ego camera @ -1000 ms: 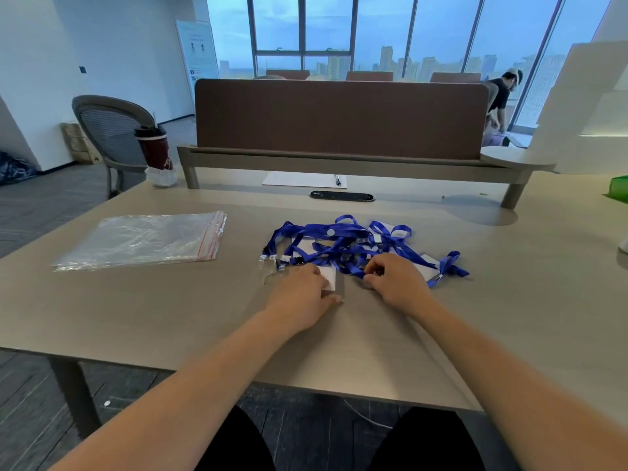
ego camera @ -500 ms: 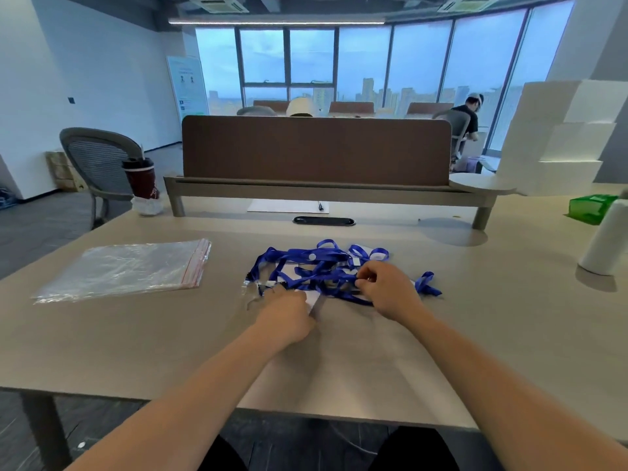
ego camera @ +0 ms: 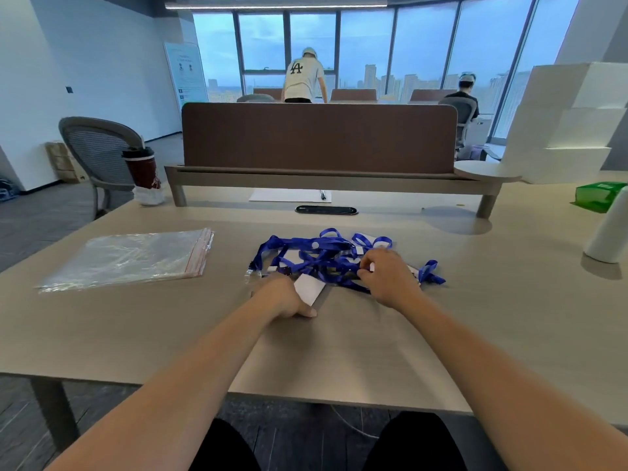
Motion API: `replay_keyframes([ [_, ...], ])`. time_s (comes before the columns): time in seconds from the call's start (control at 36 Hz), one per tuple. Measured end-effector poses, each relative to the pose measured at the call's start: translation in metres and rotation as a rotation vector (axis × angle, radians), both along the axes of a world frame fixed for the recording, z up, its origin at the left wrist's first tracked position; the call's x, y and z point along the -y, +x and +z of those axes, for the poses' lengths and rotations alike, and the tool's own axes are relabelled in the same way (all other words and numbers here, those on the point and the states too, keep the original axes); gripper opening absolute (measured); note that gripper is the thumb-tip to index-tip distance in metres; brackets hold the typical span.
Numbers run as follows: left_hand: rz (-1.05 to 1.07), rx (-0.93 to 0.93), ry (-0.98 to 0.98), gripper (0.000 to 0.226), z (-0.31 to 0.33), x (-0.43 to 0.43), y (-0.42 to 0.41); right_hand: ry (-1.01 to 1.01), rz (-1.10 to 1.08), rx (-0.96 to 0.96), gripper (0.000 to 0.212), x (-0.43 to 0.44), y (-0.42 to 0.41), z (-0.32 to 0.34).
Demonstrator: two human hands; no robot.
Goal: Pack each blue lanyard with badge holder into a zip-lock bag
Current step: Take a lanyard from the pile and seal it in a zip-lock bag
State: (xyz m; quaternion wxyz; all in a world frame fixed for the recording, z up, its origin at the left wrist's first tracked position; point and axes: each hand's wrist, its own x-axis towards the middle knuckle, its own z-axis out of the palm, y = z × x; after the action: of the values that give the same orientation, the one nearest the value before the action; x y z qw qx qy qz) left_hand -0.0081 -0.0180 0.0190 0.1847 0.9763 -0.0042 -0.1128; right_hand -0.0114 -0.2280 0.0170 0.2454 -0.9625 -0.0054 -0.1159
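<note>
A tangled heap of blue lanyards [ego camera: 316, 256] with clear badge holders lies in the middle of the desk [ego camera: 339, 351]. My left hand [ego camera: 283, 297] grips the near-left badge holder [ego camera: 307, 290], whose white card sticks out past the fingers. My right hand [ego camera: 387, 277] sits on the right side of the heap and pinches a blue strap there. A stack of clear zip-lock bags [ego camera: 132, 256] with red seal strips lies flat to the left, apart from both hands.
A brown divider panel [ego camera: 319, 137] runs across the back of the desk. A dark cup [ego camera: 142, 168] stands at the back left, a white roll [ego camera: 608, 229] and a green box [ego camera: 598, 195] at the right. Two people are at far desks.
The camera has tilted up, showing more of the room. My right hand has shifted a little deeper into the heap. My left hand stays on the near badge holder.
</note>
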Motion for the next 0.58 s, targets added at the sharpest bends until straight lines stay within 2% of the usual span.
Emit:
replay_keyframes([
  [0.06,0.007,0.040,-0.102,0.079,0.001,-0.001,0.000,0.020,-0.009,-0.025,0.004,-0.002,0.000,0.001],
  [0.14,0.016,0.059,-0.284,0.039,0.003,-0.005,-0.002,0.013,-0.027,-0.016,0.009,-0.003,0.001,0.003],
  [0.19,0.015,0.060,-0.439,0.025,0.005,-0.010,-0.005,0.044,-0.026,0.008,0.009,-0.003,0.002,0.006],
  [0.33,-0.044,0.145,-0.650,0.020,0.016,-0.017,-0.008,0.214,-0.012,0.081,0.006,-0.001,0.005,0.019],
  [0.47,0.039,0.230,-0.840,0.019,0.027,-0.013,0.002,0.272,0.013,0.151,0.005,-0.003,0.010,0.038],
  [0.58,0.073,0.287,-0.877,0.004,0.043,-0.008,0.011,0.380,0.039,0.160,0.005,-0.008,0.015,0.062],
])
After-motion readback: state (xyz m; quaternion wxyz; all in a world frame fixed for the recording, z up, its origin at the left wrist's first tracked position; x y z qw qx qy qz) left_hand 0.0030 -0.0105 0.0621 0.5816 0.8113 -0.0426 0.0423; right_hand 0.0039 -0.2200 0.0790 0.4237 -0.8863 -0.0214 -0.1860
